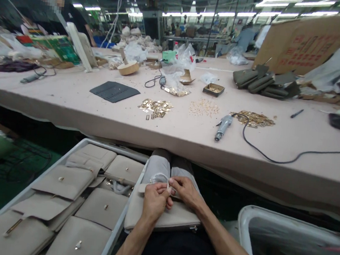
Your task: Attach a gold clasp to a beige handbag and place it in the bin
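Beige bag lies on the person's lap. Beige strap spans its upper part. Left hand and right hand together over the bag, fingertips pinched on the strap; exact grip partly hidden by the fingers. Left of lap: white crate holding other bags, also beige. Right of lap: white tub. Ahead: table, bearing a left pile of gold pieces and a right pile of gold pieces; power screwdriver just beside the latter. Dark sheet farther left.
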Tool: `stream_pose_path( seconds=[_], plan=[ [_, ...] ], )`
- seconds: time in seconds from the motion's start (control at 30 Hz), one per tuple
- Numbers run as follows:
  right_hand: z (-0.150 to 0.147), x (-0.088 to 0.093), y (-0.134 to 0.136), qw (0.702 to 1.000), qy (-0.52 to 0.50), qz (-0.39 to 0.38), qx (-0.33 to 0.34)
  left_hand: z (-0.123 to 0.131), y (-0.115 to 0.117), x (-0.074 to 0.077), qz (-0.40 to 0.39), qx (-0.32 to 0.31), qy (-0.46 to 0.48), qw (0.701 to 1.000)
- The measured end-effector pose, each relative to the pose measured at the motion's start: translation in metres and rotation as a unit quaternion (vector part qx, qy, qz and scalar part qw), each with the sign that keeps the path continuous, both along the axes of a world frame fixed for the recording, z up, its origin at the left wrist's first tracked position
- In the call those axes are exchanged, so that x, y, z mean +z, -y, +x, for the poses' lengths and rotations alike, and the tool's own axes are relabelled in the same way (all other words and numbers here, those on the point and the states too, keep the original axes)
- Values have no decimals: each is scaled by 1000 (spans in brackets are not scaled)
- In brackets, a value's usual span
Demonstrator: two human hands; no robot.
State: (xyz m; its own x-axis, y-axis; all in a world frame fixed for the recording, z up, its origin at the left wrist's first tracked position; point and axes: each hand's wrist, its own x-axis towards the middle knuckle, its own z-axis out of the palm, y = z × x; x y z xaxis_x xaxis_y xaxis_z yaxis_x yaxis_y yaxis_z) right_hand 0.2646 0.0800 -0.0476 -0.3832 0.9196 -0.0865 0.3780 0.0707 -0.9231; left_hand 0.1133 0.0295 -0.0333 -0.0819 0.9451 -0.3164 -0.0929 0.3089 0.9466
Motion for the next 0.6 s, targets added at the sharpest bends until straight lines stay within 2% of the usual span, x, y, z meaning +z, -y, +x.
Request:
stream_pose_path(
  seconds=[0.1, 0.2, 0.33, 0.47, 0.6],
  plan=[
    [-7, 3, 8, 999, 38, -3, 4, -7, 15, -7, -1, 29, 26, 999],
    [-9, 9, 10, 998, 61, -27, 7, -11, 20, -6, -6, 60, 37, 998],
    [-3, 13, 13, 997, 40, -62, 10, -7, 23, 3, -11, 69, 32, 997],
    [2, 16, 24, 998, 39, -45, 8, 2, 35, 16, 0, 73, 24, 997],
    [5, 27, 36, 999, 25, -32, 34, 9, 54, 27, 33, 107, 21, 994]
  ],
)
